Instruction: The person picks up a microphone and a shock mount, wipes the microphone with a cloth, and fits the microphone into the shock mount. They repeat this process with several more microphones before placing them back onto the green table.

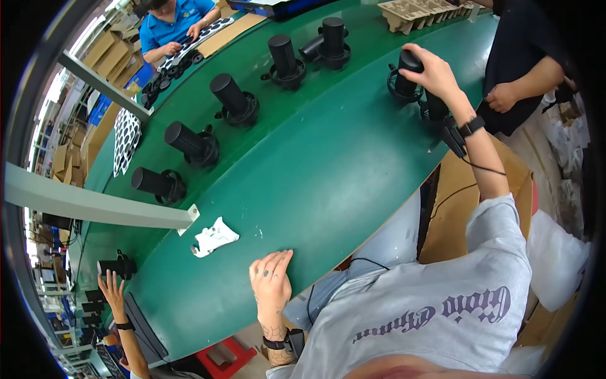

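At the far right of the green table, my right hand is closed around the top of a black cylinder that rises from a ring-shaped black base. Just beside it, partly hidden by my wrist, stands another black part. My left hand rests on the near edge of the table, fingers loosely bent and holding nothing. A crumpled white cloth or glove lies a short way beyond that hand.
Several black cylinders on round bases, such as one, line the far green strip. A grey metal post crosses the left side. Co-workers' hands appear at left, far side and right. A cardboard tray sits at the back.
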Demonstrator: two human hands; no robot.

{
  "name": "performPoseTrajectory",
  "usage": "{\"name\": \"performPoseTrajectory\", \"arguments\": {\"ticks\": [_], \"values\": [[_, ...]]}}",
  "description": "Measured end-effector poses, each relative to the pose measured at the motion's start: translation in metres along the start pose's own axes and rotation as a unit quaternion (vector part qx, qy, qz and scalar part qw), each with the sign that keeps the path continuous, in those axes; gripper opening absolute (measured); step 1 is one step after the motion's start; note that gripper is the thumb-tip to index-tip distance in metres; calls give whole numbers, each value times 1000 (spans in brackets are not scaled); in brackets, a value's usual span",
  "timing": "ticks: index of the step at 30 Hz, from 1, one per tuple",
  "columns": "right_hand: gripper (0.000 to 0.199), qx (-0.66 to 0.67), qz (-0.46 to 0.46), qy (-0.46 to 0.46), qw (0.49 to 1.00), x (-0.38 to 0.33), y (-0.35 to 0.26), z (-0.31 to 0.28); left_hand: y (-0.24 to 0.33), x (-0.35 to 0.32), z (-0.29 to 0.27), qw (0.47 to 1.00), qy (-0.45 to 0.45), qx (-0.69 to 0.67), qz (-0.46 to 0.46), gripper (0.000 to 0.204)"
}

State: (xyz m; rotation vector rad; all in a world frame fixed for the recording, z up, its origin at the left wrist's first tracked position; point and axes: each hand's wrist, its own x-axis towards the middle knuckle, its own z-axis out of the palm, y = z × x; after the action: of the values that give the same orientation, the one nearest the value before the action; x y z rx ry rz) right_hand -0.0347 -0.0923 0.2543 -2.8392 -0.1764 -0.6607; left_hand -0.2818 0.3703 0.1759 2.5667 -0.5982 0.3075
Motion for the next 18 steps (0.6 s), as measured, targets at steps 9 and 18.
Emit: {"name": "performPoseTrajectory", "arguments": {"ticks": [9, 18], "values": [[52, -75, 76, 148, 983, -18, 0, -10, -10, -13, 13, 998, -1, -16, -55, 41], [31, 16, 54, 279, 959, -54, 12, -10, -8, -15, 25, 994, 27, -26, -103, 36]]}}
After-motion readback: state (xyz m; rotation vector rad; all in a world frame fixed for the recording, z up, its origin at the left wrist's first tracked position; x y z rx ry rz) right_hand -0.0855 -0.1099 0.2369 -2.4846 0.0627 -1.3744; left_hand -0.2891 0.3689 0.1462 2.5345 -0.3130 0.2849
